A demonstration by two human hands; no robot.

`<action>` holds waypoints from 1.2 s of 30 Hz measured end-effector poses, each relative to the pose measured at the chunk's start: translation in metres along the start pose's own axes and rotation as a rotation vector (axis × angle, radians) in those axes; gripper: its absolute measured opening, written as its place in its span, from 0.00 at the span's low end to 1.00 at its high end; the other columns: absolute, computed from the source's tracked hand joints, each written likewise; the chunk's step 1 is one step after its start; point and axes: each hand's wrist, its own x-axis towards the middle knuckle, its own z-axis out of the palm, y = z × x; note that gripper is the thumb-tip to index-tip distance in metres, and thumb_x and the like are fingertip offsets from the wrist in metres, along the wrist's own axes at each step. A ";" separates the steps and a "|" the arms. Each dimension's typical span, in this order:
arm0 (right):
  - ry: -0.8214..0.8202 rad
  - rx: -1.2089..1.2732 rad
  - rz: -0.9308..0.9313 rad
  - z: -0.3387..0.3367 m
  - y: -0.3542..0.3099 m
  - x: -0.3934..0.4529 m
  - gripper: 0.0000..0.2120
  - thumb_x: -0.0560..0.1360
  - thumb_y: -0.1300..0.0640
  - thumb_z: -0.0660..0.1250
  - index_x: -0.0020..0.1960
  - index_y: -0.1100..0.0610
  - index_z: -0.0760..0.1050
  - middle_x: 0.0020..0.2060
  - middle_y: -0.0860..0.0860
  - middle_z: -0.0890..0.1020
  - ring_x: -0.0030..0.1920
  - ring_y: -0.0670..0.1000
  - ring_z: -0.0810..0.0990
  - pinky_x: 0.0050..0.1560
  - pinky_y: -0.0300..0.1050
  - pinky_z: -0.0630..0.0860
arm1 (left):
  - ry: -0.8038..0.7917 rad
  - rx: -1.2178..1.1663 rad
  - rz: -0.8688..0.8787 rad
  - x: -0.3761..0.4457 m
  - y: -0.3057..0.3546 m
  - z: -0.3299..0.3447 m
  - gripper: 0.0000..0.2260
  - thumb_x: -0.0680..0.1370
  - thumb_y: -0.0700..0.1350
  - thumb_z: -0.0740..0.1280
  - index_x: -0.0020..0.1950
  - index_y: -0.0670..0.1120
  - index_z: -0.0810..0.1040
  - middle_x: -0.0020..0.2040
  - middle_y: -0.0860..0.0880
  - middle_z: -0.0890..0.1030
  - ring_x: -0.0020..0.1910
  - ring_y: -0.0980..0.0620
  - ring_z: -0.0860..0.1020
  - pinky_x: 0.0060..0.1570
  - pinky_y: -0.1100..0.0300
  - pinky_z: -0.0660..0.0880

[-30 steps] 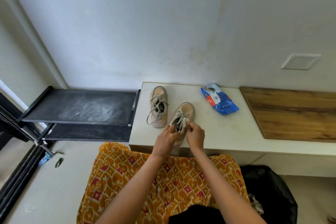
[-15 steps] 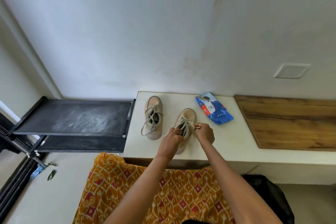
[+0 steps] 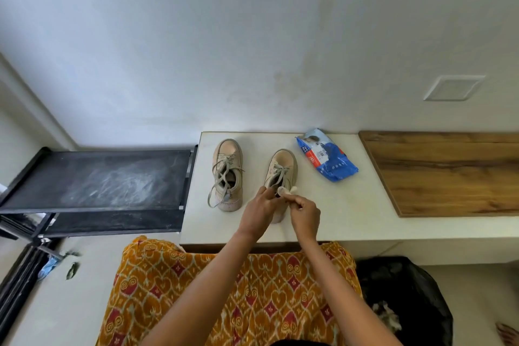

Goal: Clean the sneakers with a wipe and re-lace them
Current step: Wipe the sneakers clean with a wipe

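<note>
Since a moment ago both hands drew back toward the heel of the near sneaker point(image 3: 282, 170). Left hand point(image 3: 259, 209) pinches its collar, likely to steady it; right hand point(image 3: 304, 212) closed on a lace end point(image 3: 286, 190). Other sneaker point(image 3: 228, 174) sits just left, laces loose. Wipes pack point(image 3: 325, 154) lies nearby on the white tabletop point(image 3: 351, 213); black shelf point(image 3: 106, 177) to the left, plain wall behind.

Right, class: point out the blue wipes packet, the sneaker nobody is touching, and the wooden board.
blue wipes packet point(image 3: 327, 155), head view, middle of the wrapper.
untouched sneaker point(image 3: 228, 153), head view, its toe cap.
wooden board point(image 3: 449, 174), head view, middle of its top.
</note>
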 end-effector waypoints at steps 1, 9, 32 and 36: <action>0.003 0.014 0.017 -0.004 0.000 0.006 0.11 0.76 0.63 0.64 0.50 0.53 0.83 0.48 0.49 0.85 0.50 0.48 0.81 0.45 0.38 0.74 | -0.002 0.010 0.013 -0.003 -0.001 0.001 0.16 0.69 0.35 0.73 0.55 0.46 0.80 0.44 0.47 0.76 0.42 0.48 0.74 0.27 0.58 0.76; -0.132 -0.222 0.168 -0.012 -0.008 0.076 0.14 0.78 0.58 0.63 0.63 0.54 0.75 0.57 0.53 0.81 0.57 0.55 0.78 0.47 0.42 0.71 | -0.011 0.108 0.160 -0.020 -0.001 0.005 0.23 0.71 0.38 0.72 0.63 0.42 0.67 0.51 0.45 0.75 0.46 0.48 0.74 0.44 0.59 0.79; -0.045 -0.038 0.169 0.013 -0.006 0.077 0.14 0.79 0.63 0.59 0.60 0.58 0.78 0.56 0.55 0.82 0.57 0.54 0.79 0.51 0.40 0.72 | 0.067 -0.058 -0.088 0.000 -0.006 -0.006 0.05 0.70 0.38 0.73 0.45 0.43 0.84 0.39 0.47 0.75 0.38 0.48 0.75 0.24 0.57 0.74; 0.046 0.074 0.182 0.019 0.004 0.038 0.13 0.77 0.67 0.60 0.58 0.61 0.79 0.53 0.55 0.83 0.56 0.53 0.80 0.52 0.37 0.71 | 0.065 -0.058 -0.075 0.002 -0.009 -0.007 0.04 0.70 0.37 0.73 0.43 0.42 0.84 0.37 0.47 0.75 0.37 0.48 0.75 0.24 0.58 0.73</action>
